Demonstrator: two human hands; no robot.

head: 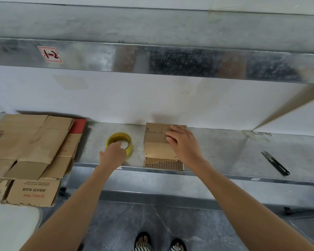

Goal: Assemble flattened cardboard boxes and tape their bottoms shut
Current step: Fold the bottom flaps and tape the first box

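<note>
Left hand (pixel 112 154), right hand (pixel 184 142): bare, as are both forearms (pixel 74 205) up to the frame edge. Black open-toed sandals (pixel 143 235), toes showing. Trouser hems (pixel 176 249): narrow black-and-white stripes.

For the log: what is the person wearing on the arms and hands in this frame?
Left grip and right grip are bare hands: no gloves, no rings that I can make out. Both forearms are uncovered down to the frame edge; no sleeve, watch or band shows.
</note>
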